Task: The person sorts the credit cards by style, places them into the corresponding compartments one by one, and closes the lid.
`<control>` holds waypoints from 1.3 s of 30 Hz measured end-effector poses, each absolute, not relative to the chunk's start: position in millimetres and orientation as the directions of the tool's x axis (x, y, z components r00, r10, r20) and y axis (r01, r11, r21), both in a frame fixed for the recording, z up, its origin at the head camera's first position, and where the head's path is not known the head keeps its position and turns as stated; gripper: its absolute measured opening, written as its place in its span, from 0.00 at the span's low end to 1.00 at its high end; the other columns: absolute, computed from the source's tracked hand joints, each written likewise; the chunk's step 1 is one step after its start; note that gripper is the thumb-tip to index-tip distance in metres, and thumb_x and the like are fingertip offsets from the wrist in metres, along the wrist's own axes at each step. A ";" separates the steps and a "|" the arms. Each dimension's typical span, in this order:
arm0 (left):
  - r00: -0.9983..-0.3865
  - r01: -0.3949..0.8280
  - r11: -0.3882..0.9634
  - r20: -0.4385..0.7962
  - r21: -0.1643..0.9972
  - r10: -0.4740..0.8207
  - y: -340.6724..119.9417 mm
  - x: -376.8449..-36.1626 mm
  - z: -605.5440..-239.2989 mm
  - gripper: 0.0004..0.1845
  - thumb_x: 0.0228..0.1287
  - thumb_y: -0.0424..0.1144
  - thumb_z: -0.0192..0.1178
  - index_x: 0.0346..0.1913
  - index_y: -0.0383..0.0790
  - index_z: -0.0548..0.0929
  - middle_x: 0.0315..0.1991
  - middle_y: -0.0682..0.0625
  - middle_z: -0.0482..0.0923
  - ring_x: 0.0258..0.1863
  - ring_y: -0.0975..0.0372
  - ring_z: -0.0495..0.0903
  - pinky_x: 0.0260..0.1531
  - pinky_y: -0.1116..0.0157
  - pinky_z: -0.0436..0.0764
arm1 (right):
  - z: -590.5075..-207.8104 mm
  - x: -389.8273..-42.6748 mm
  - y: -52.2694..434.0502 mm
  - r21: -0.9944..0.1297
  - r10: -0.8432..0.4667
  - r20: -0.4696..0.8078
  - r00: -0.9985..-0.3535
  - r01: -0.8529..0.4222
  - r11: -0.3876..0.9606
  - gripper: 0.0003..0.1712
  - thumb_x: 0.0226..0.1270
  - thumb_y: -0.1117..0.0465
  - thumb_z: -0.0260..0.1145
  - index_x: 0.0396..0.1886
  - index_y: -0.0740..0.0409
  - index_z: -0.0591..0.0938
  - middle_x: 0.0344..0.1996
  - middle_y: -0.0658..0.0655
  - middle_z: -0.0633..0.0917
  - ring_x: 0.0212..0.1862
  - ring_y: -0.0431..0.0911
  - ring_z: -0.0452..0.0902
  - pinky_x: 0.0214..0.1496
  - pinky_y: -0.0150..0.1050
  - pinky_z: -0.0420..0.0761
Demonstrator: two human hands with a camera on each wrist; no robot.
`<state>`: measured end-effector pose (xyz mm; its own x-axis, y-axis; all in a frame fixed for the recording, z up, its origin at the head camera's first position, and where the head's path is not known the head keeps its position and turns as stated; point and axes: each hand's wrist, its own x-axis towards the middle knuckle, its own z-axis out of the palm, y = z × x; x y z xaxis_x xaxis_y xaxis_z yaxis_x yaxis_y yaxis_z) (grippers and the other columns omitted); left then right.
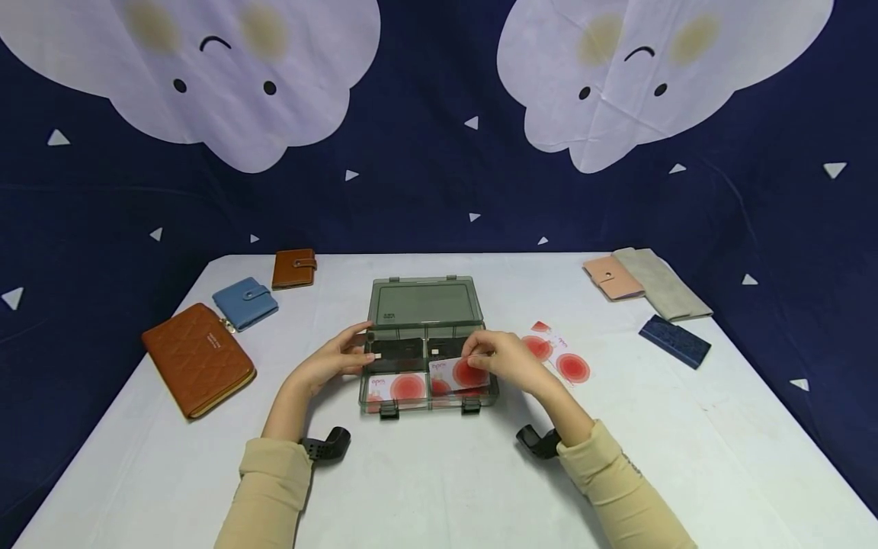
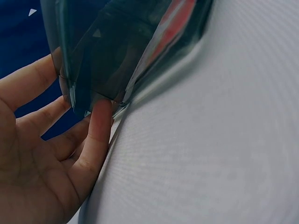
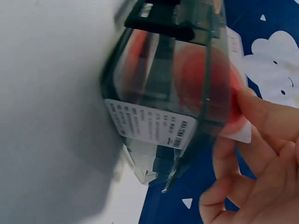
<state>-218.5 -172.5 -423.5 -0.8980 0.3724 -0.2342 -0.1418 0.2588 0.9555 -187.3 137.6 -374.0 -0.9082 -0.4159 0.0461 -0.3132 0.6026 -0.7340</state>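
Smoky clear box (image 1: 423, 335) sits mid-table near the front edge, lid thrown back; left hand (image 1: 336, 358) braces its left wall, fingers nearly straight, grip holding nothing. Right hand (image 1: 504, 358) pinches a white card with a red circle (image 1: 458, 373) over the front-right compartment, grip narrow on the card, and another such card (image 1: 395, 386) lies in the front-left compartment. More red-circle cards (image 1: 559, 354) lie just right of the box, three wallets (image 1: 199, 357) near the left edge, pouches (image 1: 648, 282) toward the back-right corner.
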 end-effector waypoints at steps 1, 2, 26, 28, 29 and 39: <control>-0.898 -0.144 0.263 -0.237 0.954 0.370 -172.4 -218.6 -423.5 0.39 0.60 0.37 0.59 0.72 0.44 0.52 0.70 0.35 0.48 0.64 0.44 0.57 0.56 0.52 0.70 | -375.2 -187.3 137.2 -0.707 -0.423 0.040 -0.905 -0.324 0.628 0.02 0.58 0.67 0.65 0.30 0.56 0.81 0.26 0.49 0.82 0.31 0.40 0.74 0.35 0.35 0.74; -0.899 -0.145 0.267 -0.240 0.953 0.368 -172.3 -218.7 -423.5 0.40 0.60 0.37 0.59 0.72 0.44 0.52 0.70 0.35 0.48 0.65 0.44 0.57 0.56 0.51 0.69 | -376.1 -187.3 136.7 -0.682 -0.427 0.033 -0.904 -0.333 0.651 0.02 0.58 0.67 0.66 0.30 0.56 0.81 0.25 0.48 0.81 0.30 0.40 0.73 0.35 0.35 0.73; -0.894 -0.143 0.261 -0.238 0.955 0.379 -173.1 -219.6 -423.6 0.39 0.61 0.37 0.59 0.72 0.44 0.51 0.70 0.35 0.48 0.63 0.44 0.60 0.56 0.51 0.70 | -374.6 -190.6 144.0 -0.483 -0.538 0.044 -0.842 -0.489 0.727 0.09 0.56 0.69 0.66 0.37 0.59 0.84 0.33 0.51 0.83 0.39 0.45 0.77 0.43 0.41 0.75; -0.895 -0.146 0.263 -0.240 0.954 0.377 -172.9 -219.5 -423.2 0.40 0.61 0.37 0.59 0.72 0.44 0.51 0.70 0.35 0.47 0.63 0.44 0.59 0.56 0.51 0.69 | -371.7 -193.6 150.9 -0.541 -0.525 0.048 -0.850 -0.464 0.702 0.09 0.56 0.70 0.65 0.38 0.61 0.83 0.31 0.52 0.83 0.37 0.44 0.76 0.41 0.40 0.75; -0.895 -0.147 0.263 -0.241 0.953 0.374 -172.7 -219.4 -423.0 0.40 0.60 0.37 0.59 0.72 0.44 0.51 0.70 0.35 0.47 0.64 0.44 0.59 0.56 0.51 0.69 | -370.3 -195.4 155.5 -0.563 -0.510 0.053 -0.858 -0.448 0.695 0.10 0.55 0.70 0.65 0.39 0.62 0.83 0.30 0.52 0.83 0.36 0.44 0.76 0.40 0.39 0.75; -0.897 -0.147 0.266 -0.242 0.953 0.371 -172.3 -218.8 -421.8 0.40 0.60 0.38 0.60 0.72 0.44 0.51 0.70 0.36 0.48 0.64 0.44 0.59 0.56 0.51 0.70 | -374.3 -215.5 231.7 -0.643 -0.214 -0.172 -0.962 -0.055 0.764 0.18 0.53 0.66 0.66 0.45 0.68 0.75 0.36 0.63 0.79 0.38 0.51 0.74 0.38 0.42 0.74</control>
